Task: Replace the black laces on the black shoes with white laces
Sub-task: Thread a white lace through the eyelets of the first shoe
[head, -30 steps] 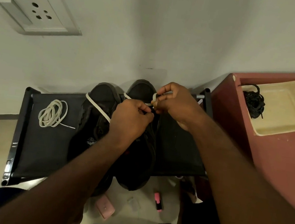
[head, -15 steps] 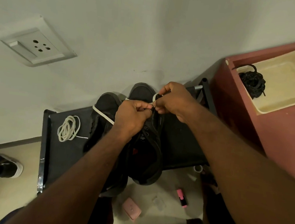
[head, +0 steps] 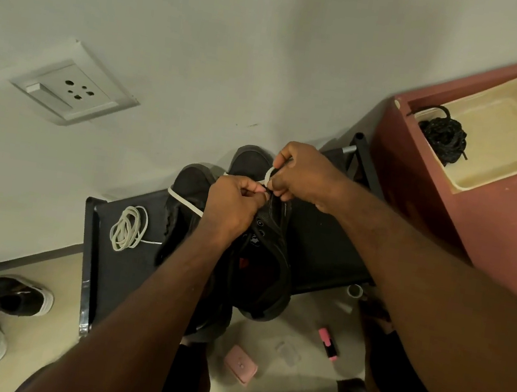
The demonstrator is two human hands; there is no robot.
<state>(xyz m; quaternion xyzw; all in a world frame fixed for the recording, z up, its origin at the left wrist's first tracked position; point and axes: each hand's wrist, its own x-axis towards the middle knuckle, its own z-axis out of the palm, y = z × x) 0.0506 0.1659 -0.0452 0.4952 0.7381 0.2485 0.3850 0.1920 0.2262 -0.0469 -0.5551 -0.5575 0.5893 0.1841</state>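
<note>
Far to the left of the two hands' grip, a pair of black sneakers (head: 2, 309) with white soles sits on the floor, and a wall socket (head: 72, 93) is set in the wall above them. Nearer, still left of the grip, a coiled white lace (head: 128, 227) lies loose on the black rack shelf (head: 113, 275), apart from the shoes.

Just left of the grip stands the left black shoe (head: 188, 186), toe towards the wall. A strand of the white lace (head: 183, 202) runs across it and into the left hand (head: 232, 208). That hand's grip is closed, with fingers curled and fingertips pinching the lace at the upper eyelets of the right black shoe (head: 271, 264), which lies directly under the grip with its heel hanging off the shelf's near edge.

Touching it from the right, the right hand (head: 306, 176) has its grip clamped on a small loop of the same lace, finger and thumb pressed together.

Below and right of the grip, a pink case (head: 240, 364) and a pink marker (head: 328, 342) lie on the floor. Well to the right of the grip, a maroon cabinet (head: 491, 255) carries a cream tray (head: 514, 165), and the removed black laces (head: 444, 139) are bundled in the tray's left corner.
</note>
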